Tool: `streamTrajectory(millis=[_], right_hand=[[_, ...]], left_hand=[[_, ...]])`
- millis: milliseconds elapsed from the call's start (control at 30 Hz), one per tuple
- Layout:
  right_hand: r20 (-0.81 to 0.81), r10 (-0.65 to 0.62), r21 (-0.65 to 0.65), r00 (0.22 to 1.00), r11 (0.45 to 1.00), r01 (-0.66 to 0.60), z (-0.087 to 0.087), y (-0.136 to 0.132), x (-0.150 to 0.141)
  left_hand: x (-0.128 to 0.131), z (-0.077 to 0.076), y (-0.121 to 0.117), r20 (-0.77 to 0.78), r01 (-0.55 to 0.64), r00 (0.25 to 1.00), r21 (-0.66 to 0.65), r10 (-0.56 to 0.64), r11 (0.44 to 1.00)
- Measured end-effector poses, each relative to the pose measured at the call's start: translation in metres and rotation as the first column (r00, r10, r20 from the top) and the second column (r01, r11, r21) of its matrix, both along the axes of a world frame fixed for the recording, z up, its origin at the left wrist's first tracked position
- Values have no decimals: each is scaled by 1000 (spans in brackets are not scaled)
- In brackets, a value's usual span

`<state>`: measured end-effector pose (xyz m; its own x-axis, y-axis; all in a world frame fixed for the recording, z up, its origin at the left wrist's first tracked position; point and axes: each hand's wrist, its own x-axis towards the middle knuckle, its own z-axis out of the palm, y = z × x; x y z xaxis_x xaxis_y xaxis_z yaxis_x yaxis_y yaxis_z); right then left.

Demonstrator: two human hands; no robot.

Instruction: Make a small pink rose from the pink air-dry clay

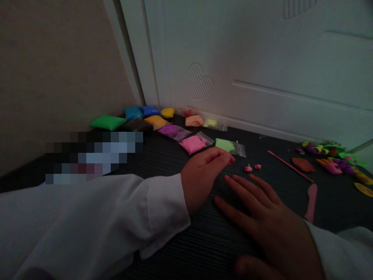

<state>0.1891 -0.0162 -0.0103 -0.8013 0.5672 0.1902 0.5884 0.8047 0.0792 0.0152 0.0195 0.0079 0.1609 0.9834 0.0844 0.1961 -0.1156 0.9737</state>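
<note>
White cloth of the left sleeve (163, 206) is lying nearest the camera. Beyond it, a green packet (107, 122) is sitting farthest left in a spread of bright packets; a purple packet (171, 131) and a pink packet (192, 144) are following to its right. With its thumb and fingers drawn together, the left hand (202, 181) is pointing away and rightward; I am not managing to tell whether it is pinching anything, since the hand is hiding that gap. Just behind its fingertips, a light green packet (224, 145) is lying. Two small pink pieces (248, 168) are resting to the right of that pinch, roundish, showing no clear long axis. They are lying just beyond the little fingertip of the right hand (271, 221), the nearer hand, which is spreading palm down, holding nothing visible. Farther right, a thin pink stick (291, 167) is slanting toward a pink knife (312, 200), whose long axis is running roughly away from the camera.
</note>
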Motion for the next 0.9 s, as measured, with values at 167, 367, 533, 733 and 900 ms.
streamTrajectory(millis=[167, 367, 533, 733, 900], right_hand=[[20, -94, -20, 995, 995, 94, -1, 1, 0], [11, 12, 11, 1000, 1000, -12, -2, 3, 0], [32, -23, 20, 999, 1000, 23, 0, 1, 0], [23, 4, -17, 1000, 1000, -4, 0, 0, -1], [-57, -41, -24, 998, 999, 40, 1, 3, 1]], left_hand=[[-1, 0, -2, 4, -7, 1000, -2, 7, 1000], [-1, -2, -2, 12, 7, 1000, 6, -7, 1000], [-1, 0, -2, 5, -7, 1000, 12, 7, 1000], [0, 0, -1, 13, -5, 1000, 13, 5, 1000], [-1, -3, -1, 25, 4, 1000, 15, -4, 1000]])
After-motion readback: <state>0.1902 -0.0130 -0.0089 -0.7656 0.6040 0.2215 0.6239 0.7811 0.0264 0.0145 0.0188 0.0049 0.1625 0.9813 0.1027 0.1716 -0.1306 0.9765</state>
